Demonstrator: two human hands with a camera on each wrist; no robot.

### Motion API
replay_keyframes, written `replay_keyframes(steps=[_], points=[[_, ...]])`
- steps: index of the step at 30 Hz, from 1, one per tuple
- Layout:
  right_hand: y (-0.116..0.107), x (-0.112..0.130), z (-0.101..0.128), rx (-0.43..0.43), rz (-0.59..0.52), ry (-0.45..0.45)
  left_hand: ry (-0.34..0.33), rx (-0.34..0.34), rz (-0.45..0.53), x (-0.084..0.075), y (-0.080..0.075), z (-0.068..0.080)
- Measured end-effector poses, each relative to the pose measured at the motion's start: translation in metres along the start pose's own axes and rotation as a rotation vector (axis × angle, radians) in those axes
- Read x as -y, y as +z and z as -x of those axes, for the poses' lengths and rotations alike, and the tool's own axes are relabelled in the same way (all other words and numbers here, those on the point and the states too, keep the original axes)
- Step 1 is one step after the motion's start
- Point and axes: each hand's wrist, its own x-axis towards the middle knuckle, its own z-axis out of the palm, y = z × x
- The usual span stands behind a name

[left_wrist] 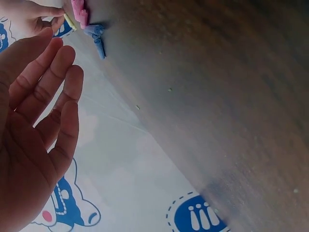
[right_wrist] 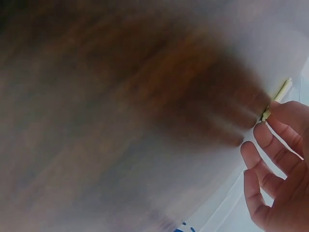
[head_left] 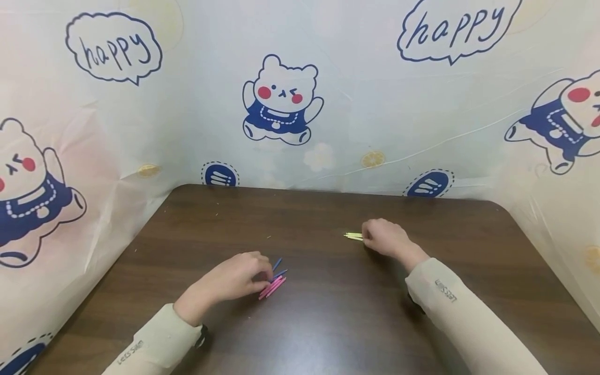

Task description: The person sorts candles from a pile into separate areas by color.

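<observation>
My left hand (head_left: 236,276) hovers at the left side of a small group of thin sticks. These are pink sticks (head_left: 273,287) lying beside blue sticks (head_left: 279,273) on the table. In the left wrist view my left hand (left_wrist: 41,108) has its fingers loosely bent, apart from the pink sticks (left_wrist: 80,13) and blue sticks (left_wrist: 98,41). Farther right, my right hand (head_left: 386,237) pinches several pale yellow sticks (head_left: 353,236) at the tabletop. The right wrist view has thumb and index finger on the yellow sticks (right_wrist: 284,90), the other fingers spread.
Both hands work over a dark brown wooden table (head_left: 319,323) with rounded far corners. A printed curtain (head_left: 351,120) with cartoon bears stands around its back and sides. Tiny pale specks (left_wrist: 170,89) lie on the wood.
</observation>
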Motion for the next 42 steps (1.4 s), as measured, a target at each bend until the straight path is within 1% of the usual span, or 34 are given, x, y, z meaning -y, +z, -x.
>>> replay_keyframes(steps=[5, 10, 14, 20, 24, 29, 34, 42], points=[[-0.001, -0.003, -0.001, -0.015, 0.002, 0.012, -0.01, 0.007, 0.011, 0.0, 0.0, 0.0], [-0.003, -0.004, 0.002, -0.058, 0.027, 0.017, 0.012, 0.0, 0.002, 0.0, 0.0, -0.001], [-0.004, -0.001, 0.007, -0.106, 0.045, 0.001, 0.027, -0.01, -0.01, 0.0, 0.0, 0.0], [-0.008, 0.012, 0.015, -0.162, 0.03, -0.037, 0.011, 0.012, -0.008, 0.0, 0.002, 0.003], [-0.009, 0.02, 0.02, -0.187, 0.009, -0.039, 0.008, 0.027, 0.003, -0.001, 0.002, 0.004], [-0.007, 0.029, 0.026, -0.21, -0.011, -0.068, 0.0, 0.036, -0.001, -0.002, 0.001, 0.006], [-0.004, 0.042, 0.033, -0.217, -0.013, -0.11, -0.001, 0.037, 0.003, -0.002, 0.002, 0.007], [0.001, 0.066, 0.042, -0.264, 0.002, -0.208, -0.004, 0.03, 0.0, -0.002, 0.005, 0.009]])
